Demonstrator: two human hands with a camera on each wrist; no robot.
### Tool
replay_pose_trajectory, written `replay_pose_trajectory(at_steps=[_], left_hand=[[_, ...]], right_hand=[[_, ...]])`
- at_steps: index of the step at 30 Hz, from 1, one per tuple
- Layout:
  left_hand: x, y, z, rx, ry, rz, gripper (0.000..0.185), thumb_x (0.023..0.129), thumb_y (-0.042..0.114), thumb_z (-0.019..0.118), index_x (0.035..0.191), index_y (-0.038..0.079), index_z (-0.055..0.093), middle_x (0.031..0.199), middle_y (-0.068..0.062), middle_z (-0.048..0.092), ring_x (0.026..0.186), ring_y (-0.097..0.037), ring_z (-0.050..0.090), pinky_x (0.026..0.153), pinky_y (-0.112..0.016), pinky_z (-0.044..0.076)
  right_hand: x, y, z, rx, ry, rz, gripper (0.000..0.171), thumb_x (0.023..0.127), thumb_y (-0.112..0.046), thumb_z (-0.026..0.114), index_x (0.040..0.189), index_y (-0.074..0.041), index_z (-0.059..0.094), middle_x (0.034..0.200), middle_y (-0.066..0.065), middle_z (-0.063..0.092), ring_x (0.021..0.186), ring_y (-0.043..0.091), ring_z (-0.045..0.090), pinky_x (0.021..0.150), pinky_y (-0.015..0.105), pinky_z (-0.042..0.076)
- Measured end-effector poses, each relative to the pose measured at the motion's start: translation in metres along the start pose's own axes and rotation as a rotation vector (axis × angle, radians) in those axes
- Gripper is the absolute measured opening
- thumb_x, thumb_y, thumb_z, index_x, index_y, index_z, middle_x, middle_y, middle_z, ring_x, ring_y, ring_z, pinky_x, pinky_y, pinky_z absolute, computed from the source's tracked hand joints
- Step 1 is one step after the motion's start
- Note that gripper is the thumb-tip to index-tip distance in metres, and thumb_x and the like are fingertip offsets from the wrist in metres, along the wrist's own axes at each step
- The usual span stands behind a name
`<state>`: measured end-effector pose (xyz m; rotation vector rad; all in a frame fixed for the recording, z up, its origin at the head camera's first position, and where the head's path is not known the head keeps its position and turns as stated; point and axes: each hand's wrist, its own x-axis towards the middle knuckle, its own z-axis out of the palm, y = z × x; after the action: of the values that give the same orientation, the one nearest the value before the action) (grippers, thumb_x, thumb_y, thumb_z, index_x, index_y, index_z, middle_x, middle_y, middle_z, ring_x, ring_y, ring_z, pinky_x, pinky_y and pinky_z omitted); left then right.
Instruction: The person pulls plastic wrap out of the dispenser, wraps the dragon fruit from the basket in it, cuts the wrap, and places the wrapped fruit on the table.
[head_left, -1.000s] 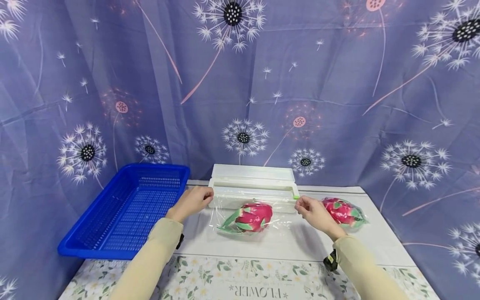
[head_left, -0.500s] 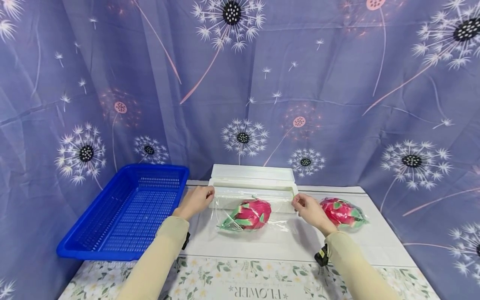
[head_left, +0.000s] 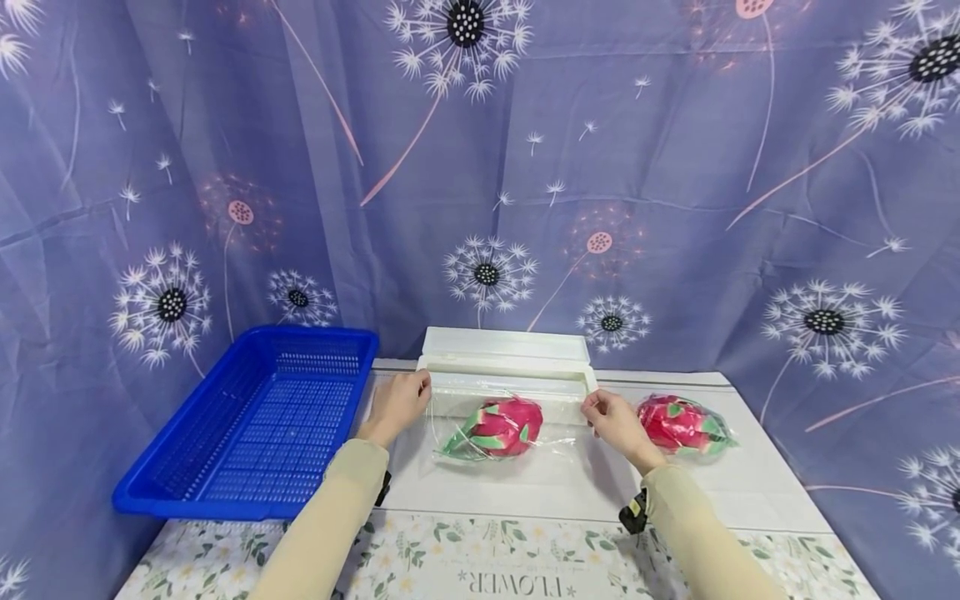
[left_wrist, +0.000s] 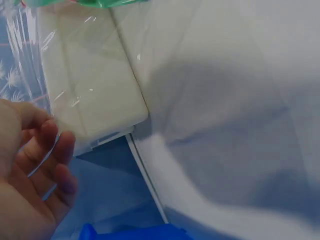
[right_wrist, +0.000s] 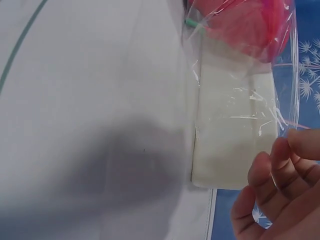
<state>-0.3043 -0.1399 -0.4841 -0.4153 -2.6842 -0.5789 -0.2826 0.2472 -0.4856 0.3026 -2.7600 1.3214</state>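
Clear cling film [head_left: 564, 442] spans between my two hands over a red dragon fruit [head_left: 512, 427] with green scales. My left hand [head_left: 399, 407] pinches the film's left corner, thumb against the forefinger. At the opposite corner, my right hand [head_left: 617, 423] grips the film between thumb and fingertips. In the right wrist view the film's gathered edge [right_wrist: 295, 90] runs to the thumb and forefinger of the right hand [right_wrist: 282, 185]. Behind the fruit, a white cling film dispenser [head_left: 506, 346] has its lid raised, and the film overlaps its front.
A second dragon fruit [head_left: 681, 425], wrapped in film, lies right of my right hand. At the left sits a blue perforated basket [head_left: 161, 505]. White paper covers the table [head_left: 450, 493] with a floral strip in front. A purple dandelion curtain [head_left: 660, 275] hangs behind.
My right hand has moved left and my left hand slightly right, so the film's two held corners are closer together. The dragon fruit under the film has shifted slightly.
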Motion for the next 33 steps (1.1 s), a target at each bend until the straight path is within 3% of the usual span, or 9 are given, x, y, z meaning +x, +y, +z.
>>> replay_pose_trajectory(at_steps=[9, 17, 24, 28, 33], left_hand=[[0.002, 0.006, 0.002, 0.038, -0.009, -0.051, 0.022, 0.090, 0.010, 0.060, 0.070, 0.017, 0.052, 0.057, 0.004, 0.045, 0.049, -0.016, 0.042, 0.045, -0.033, 0.033], [0.003, 0.010, 0.007, 0.066, 0.041, -0.001, 0.026, 0.084, 0.007, 0.063, 0.065, 0.016, 0.047, 0.055, 0.004, 0.044, 0.049, -0.015, 0.040, 0.044, -0.033, 0.033], [0.002, 0.011, 0.010, 0.053, 0.079, 0.002, 0.013, 0.082, 0.007, 0.068, 0.074, 0.015, 0.062, 0.065, 0.004, 0.059, 0.051, -0.015, 0.048, 0.044, -0.033, 0.039], [0.000, 0.012, 0.013, -0.044, 0.058, -0.056, 0.009, 0.083, 0.006, 0.067, 0.083, 0.015, 0.068, 0.069, 0.006, 0.061, 0.055, -0.013, 0.051, 0.049, -0.032, 0.042], [-0.007, 0.014, 0.016, -0.298, 0.071, -0.224, 0.013, 0.087, 0.008, 0.066, 0.097, 0.014, 0.070, 0.077, 0.006, 0.065, 0.063, -0.011, 0.058, 0.058, -0.033, 0.048]], right_hand=[[0.003, -0.004, 0.006, -0.020, 0.026, 0.088, 0.010, 0.095, -0.008, 0.058, 0.090, -0.001, 0.062, 0.068, 0.005, 0.057, 0.053, 0.012, 0.052, 0.050, 0.026, 0.043], [0.002, -0.007, 0.008, -0.068, 0.022, 0.152, 0.011, 0.094, -0.012, 0.059, 0.088, -0.003, 0.063, 0.066, 0.003, 0.057, 0.053, 0.014, 0.053, 0.050, 0.027, 0.041], [0.001, -0.005, 0.014, -0.195, 0.032, 0.141, 0.009, 0.091, -0.013, 0.062, 0.088, -0.006, 0.066, 0.074, 0.002, 0.061, 0.065, 0.016, 0.053, 0.062, 0.032, 0.044], [0.000, -0.003, 0.016, -0.199, 0.017, 0.170, 0.009, 0.091, -0.016, 0.062, 0.089, -0.008, 0.066, 0.075, 0.002, 0.060, 0.067, 0.018, 0.053, 0.061, 0.033, 0.043], [-0.002, -0.004, 0.015, -0.155, 0.011, 0.180, 0.010, 0.092, -0.015, 0.062, 0.093, -0.006, 0.066, 0.074, 0.003, 0.059, 0.064, 0.017, 0.053, 0.058, 0.031, 0.043]])
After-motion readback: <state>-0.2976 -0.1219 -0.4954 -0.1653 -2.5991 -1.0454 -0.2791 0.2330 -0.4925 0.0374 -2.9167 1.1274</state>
